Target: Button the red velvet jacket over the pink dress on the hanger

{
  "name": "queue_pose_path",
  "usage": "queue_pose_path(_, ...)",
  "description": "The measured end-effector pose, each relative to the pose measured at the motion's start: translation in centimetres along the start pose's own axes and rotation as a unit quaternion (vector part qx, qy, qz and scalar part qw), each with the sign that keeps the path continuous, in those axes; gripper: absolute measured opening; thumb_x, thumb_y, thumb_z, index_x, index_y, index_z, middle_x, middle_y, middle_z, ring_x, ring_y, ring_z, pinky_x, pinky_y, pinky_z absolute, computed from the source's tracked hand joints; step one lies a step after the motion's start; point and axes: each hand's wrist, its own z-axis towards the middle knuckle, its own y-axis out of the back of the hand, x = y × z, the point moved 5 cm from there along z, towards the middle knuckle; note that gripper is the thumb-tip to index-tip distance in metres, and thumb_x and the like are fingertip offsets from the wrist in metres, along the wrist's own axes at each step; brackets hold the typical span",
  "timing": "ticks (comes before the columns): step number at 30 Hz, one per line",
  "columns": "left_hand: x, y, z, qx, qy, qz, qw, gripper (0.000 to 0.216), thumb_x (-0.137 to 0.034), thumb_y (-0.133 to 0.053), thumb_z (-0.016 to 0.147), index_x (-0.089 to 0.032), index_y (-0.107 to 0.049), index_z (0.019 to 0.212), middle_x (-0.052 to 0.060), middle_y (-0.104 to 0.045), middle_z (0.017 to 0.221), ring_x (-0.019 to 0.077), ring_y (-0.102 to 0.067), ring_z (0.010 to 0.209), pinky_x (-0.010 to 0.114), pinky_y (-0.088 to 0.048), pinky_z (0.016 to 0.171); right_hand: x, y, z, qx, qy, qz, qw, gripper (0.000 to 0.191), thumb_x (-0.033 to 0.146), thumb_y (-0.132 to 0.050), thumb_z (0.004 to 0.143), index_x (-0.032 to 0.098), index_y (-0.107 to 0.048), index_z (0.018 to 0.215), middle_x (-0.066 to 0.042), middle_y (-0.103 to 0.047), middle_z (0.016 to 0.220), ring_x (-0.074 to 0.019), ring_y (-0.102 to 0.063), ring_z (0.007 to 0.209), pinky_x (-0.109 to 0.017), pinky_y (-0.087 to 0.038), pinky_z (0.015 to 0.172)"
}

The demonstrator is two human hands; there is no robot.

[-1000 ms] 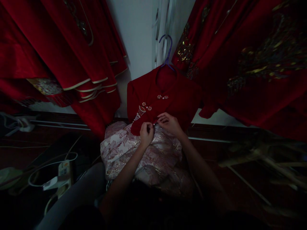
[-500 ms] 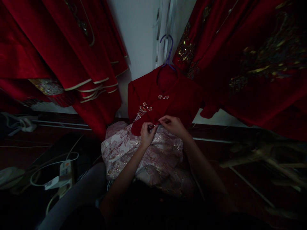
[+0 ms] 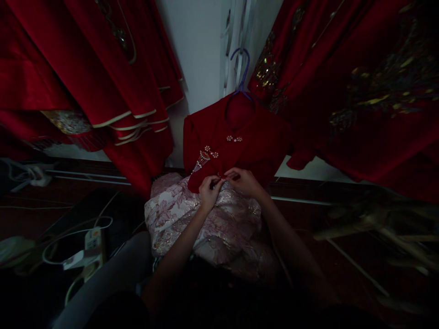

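A red jacket hangs on a purple hanger, its lower front reaching down to my hands. Pearl-like flower ornaments sit near its neckline, and a tasselled beaded ornament lies lower on the left. My left hand is closed in a pinch on the jacket's lower front edge. Right beside it, my right hand pinches at the same spot, fingertips almost touching the left ones. Whatever small thing is between the right fingers is too dark to make out. Under both hands, a pink-and-white floral brocade cloth covers my lap.
Red garments with pale trim hang at the left, and red garments with gold embroidery at the right. A power strip with white cables is at lower left. Blurred wooden bars stand at lower right.
My right hand has moved slightly down and left, bringing its fingertips closer to my left hand's. The left hand has barely shifted and keeps its pinch on the jacket.
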Motion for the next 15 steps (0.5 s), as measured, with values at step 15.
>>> queue_pose_path(15, 0.22, -0.03, 0.48, 0.019, 0.09, -0.054, 0.994, 0.027, -0.044, -0.073, 0.075, -0.019, -0.066, 0.08, 0.0, -0.068, 0.075, 0.0129, -0.064, 0.067, 0.025, -0.051, 0.069, 0.24, -0.03, -0.15, 0.015, 0.002, -0.004, 1.0, 0.029, 0.014, -0.06, 0.076, 0.02, -0.067, 0.103, -0.002, -0.073, 0.094, -0.0131, -0.068, 0.084, -0.026, -0.053, 0.077)
